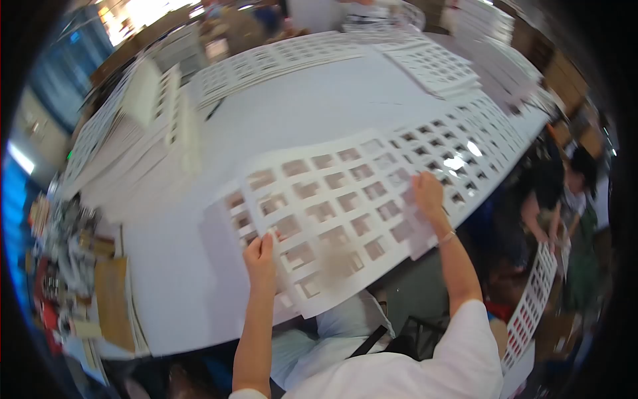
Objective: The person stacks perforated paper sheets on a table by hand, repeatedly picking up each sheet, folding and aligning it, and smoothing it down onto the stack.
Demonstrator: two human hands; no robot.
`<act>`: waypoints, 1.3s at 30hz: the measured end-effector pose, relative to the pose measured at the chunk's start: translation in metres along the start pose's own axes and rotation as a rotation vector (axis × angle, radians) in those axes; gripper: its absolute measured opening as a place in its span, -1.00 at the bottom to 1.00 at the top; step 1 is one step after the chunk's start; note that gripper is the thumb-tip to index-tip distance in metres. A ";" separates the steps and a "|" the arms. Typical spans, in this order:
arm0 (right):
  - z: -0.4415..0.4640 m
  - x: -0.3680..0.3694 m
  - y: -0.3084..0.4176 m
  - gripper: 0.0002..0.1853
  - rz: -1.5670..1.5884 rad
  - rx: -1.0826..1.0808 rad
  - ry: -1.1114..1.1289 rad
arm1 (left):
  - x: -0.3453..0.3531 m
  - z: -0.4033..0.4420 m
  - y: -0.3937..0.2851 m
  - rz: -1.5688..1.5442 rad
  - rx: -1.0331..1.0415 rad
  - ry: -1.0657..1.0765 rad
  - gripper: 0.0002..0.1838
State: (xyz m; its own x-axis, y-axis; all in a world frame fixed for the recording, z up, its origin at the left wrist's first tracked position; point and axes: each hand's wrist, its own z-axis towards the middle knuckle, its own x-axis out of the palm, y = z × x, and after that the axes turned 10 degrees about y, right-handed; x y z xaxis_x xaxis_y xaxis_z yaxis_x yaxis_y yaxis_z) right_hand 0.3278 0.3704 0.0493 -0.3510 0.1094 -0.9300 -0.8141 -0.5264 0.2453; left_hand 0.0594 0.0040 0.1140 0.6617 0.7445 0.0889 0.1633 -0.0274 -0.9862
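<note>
A large white sheet with rows of square cut-outs is held tilted over the front of the table. My left hand is closed on its left edge, with the thumb on top. At the sheet's right side my right hand is closed on the edge, though the fingertips are partly hidden. Under and beside that hand lies a stack of similar cut-out sheets with shiny spots. Through the holes, parts of another sheet show beneath the held one.
More cut-out sheets lie along the table's far side, with another pile at the back right. Stacked white sheets stand at the left. A dark pen-like object rests on the white table. Another person handles a sheet at right.
</note>
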 end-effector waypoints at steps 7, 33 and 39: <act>-0.018 -0.022 0.057 -0.70 0.492 0.016 0.193 | -0.066 0.008 -0.001 0.354 -0.139 -0.182 -0.57; -0.226 0.018 0.313 -0.22 0.436 -1.098 0.631 | -0.093 0.067 0.016 1.119 0.439 -0.276 -0.31; -0.224 0.020 0.314 -0.21 0.420 -1.096 0.653 | -0.092 0.151 0.065 1.343 0.275 -0.021 -0.19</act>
State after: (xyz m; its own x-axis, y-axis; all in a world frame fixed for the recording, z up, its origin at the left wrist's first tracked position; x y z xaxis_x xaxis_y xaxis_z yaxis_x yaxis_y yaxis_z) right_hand 0.1689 0.0183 0.0461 0.0520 -0.4836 -0.8738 0.1953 -0.8531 0.4838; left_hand -0.1012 0.0342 0.0206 0.1829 0.2605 -0.9480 -0.7396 -0.5987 -0.3073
